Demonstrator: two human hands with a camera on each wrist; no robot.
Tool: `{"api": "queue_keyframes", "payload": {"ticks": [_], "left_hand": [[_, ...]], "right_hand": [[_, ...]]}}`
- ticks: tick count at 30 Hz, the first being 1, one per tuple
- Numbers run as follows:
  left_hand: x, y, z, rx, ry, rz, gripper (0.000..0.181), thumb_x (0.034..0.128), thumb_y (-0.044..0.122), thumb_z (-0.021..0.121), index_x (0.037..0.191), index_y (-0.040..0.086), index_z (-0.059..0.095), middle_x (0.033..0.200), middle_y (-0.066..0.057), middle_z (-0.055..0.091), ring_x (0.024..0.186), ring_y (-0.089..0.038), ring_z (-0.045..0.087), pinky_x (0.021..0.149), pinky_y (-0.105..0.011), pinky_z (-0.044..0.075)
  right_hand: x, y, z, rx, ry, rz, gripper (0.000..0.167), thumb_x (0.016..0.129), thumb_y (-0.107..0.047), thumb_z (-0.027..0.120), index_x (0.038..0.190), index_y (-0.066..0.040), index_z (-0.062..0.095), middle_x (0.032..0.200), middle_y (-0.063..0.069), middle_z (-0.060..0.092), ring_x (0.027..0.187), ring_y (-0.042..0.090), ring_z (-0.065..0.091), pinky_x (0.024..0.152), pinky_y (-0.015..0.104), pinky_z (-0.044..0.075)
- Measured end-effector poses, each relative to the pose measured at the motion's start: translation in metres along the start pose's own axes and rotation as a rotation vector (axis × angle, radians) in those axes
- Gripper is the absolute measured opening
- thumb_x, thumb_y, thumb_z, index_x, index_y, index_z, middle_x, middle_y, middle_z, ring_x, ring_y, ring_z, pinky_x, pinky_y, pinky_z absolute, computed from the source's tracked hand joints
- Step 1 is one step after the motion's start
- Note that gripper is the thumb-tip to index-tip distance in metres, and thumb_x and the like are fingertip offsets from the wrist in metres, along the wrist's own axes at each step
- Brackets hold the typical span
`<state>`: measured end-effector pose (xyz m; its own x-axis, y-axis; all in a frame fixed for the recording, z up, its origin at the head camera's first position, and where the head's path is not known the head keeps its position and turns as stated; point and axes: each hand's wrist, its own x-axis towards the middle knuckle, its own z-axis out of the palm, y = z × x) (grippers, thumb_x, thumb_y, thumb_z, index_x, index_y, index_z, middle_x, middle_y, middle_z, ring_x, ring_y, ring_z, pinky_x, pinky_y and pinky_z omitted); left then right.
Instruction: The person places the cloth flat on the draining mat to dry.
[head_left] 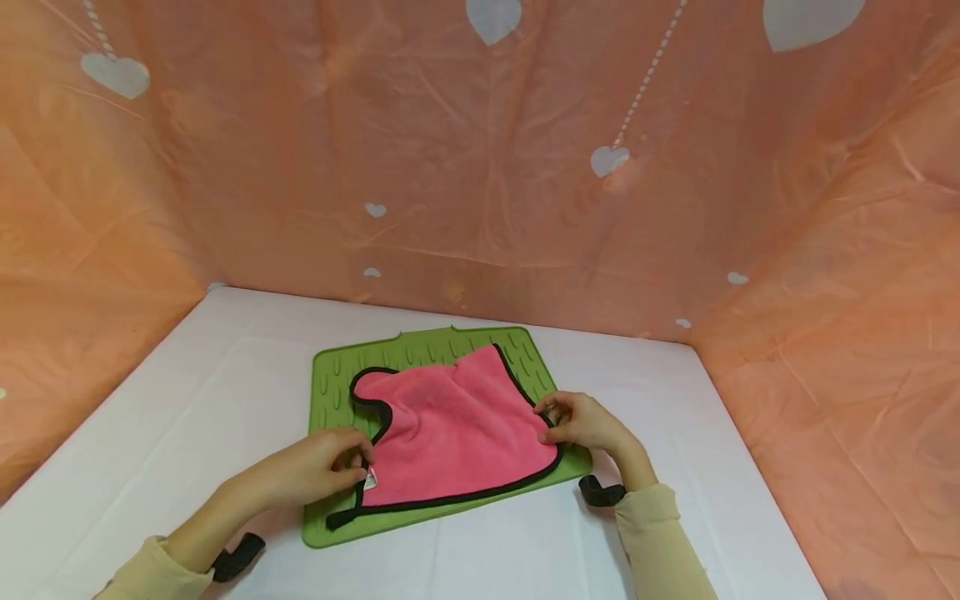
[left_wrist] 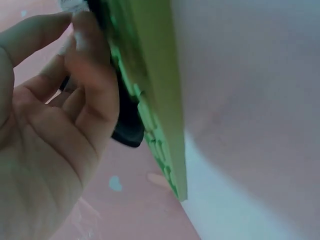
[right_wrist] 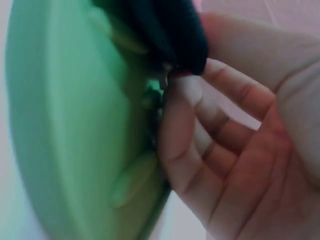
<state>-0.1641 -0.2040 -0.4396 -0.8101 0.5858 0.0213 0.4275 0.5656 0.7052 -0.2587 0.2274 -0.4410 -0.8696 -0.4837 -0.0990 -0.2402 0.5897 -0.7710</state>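
1. The pink cloth (head_left: 457, 425) lies at lower centre of the head frame on the green mat (head_left: 321, 527), rumpled around its left notch.
2. The left hand (head_left: 318, 465) has its fingers pinching the cloth's left edge by the white tag (head_left: 371, 479); the right hand (head_left: 588, 421) pinches the black edging (right_wrist: 187, 40).
3. Uneven pulling could deepen the creases; fingers snagging the mat could drag it across the tabletop (head_left: 487, 558).

Head view softly bright; wrist views dimmer, bluish, blurred.
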Motion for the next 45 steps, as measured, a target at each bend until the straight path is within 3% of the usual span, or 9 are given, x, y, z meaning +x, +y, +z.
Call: {"api": "queue_keyframes", "payload": {"ticks": [4, 8, 13, 17, 24, 30, 35, 39, 45], "left_hand": [[0.002, 0.0, -0.01, -0.014, 0.051, 0.002, 0.01, 0.0991, 0.012, 0.07, 0.109, 0.009, 0.069, 0.087, 0.007, 0.061, 0.073, -0.004, 0.055, 0.061, -0.024, 0.051], [0.007, -0.001, -0.024, 0.0, 0.171, -0.019, 0.011, 0.0983, 0.007, 0.069, 0.11, 0.005, 0.069, 0.088, 0.004, 0.063, 0.067, -0.005, 0.055, 0.055, -0.024, 0.05], [0.024, -0.007, -0.038, 0.097, 0.348, -0.041, 0.013, 0.0981, 0.005, 0.069, 0.111, 0.002, 0.07, 0.092, -0.001, 0.066, 0.066, -0.008, 0.054, 0.053, -0.026, 0.048], [0.039, -0.016, -0.045, 0.181, 0.429, -0.073, 0.017, 0.0975, 0.006, 0.067, 0.113, -0.001, 0.07, 0.098, -0.007, 0.068, 0.074, -0.013, 0.058, 0.061, -0.03, 0.049], [0.062, -0.035, -0.052, 0.239, 0.381, -0.105, 0.022, 0.0966, 0.008, 0.067, 0.115, -0.004, 0.069, 0.105, -0.013, 0.067, 0.085, -0.025, 0.064, 0.073, -0.042, 0.054], [0.074, -0.049, -0.056, 0.224, 0.306, -0.111, 0.02, 0.0951, 0.006, 0.066, 0.111, -0.005, 0.07, 0.099, -0.012, 0.069, 0.087, -0.025, 0.065, 0.076, -0.044, 0.055], [0.082, -0.055, -0.056, 0.218, 0.242, -0.123, 0.021, 0.0954, 0.01, 0.064, 0.11, -0.005, 0.07, 0.095, -0.011, 0.071, 0.089, -0.026, 0.067, 0.081, -0.049, 0.056], [0.085, -0.056, -0.055, 0.219, 0.238, -0.121, 0.021, 0.0952, 0.01, 0.064, 0.109, -0.005, 0.07, 0.094, -0.012, 0.071, 0.091, -0.028, 0.067, 0.084, -0.051, 0.056], [0.088, -0.06, -0.054, 0.194, 0.264, -0.109, 0.016, 0.0944, 0.007, 0.065, 0.106, -0.003, 0.07, 0.092, -0.01, 0.072, 0.088, -0.025, 0.068, 0.08, -0.045, 0.056]], "right_hand": [[0.001, -0.003, -0.001, -0.074, 0.078, -0.018, 0.031, 0.088, -0.015, 0.082, 0.114, -0.001, 0.072, 0.091, 0.004, 0.068, 0.075, 0.014, 0.06, 0.065, 0.025, 0.049], [0.01, -0.012, -0.004, -0.094, 0.161, -0.058, 0.029, 0.093, -0.014, 0.076, 0.118, 0.001, 0.072, 0.102, 0.009, 0.072, 0.083, 0.017, 0.067, 0.066, 0.028, 0.053], [0.028, -0.027, -0.005, -0.091, 0.223, -0.078, 0.03, 0.095, -0.012, 0.073, 0.122, 0.001, 0.071, 0.116, 0.016, 0.071, 0.097, 0.028, 0.07, 0.073, 0.033, 0.056], [0.047, -0.03, -0.004, -0.104, 0.242, -0.107, 0.032, 0.097, -0.013, 0.071, 0.125, 0.001, 0.07, 0.125, 0.017, 0.068, 0.104, 0.032, 0.069, 0.079, 0.037, 0.058], [0.073, -0.025, -0.002, -0.101, 0.27, -0.076, 0.031, 0.099, -0.015, 0.068, 0.127, 0.0, 0.069, 0.125, 0.018, 0.07, 0.108, 0.035, 0.068, 0.085, 0.046, 0.058], [0.09, -0.017, 0.001, -0.011, 0.234, -0.02, 0.032, 0.102, -0.015, 0.065, 0.13, 0.001, 0.067, 0.124, 0.018, 0.071, 0.108, 0.033, 0.07, 0.081, 0.036, 0.06], [0.096, -0.017, 0.002, -0.029, 0.217, -0.007, 0.031, 0.102, -0.014, 0.065, 0.13, 0.002, 0.067, 0.122, 0.019, 0.072, 0.109, 0.033, 0.07, 0.079, 0.034, 0.06], [0.101, -0.021, 0.004, -0.049, 0.232, -0.034, 0.029, 0.101, -0.012, 0.065, 0.126, 0.002, 0.069, 0.118, 0.021, 0.074, 0.107, 0.034, 0.072, 0.081, 0.037, 0.06], [0.107, -0.026, 0.011, -0.014, 0.243, -0.042, 0.026, 0.101, -0.01, 0.066, 0.123, 0.001, 0.071, 0.114, 0.019, 0.075, 0.1, 0.032, 0.073, 0.074, 0.033, 0.06]]}}
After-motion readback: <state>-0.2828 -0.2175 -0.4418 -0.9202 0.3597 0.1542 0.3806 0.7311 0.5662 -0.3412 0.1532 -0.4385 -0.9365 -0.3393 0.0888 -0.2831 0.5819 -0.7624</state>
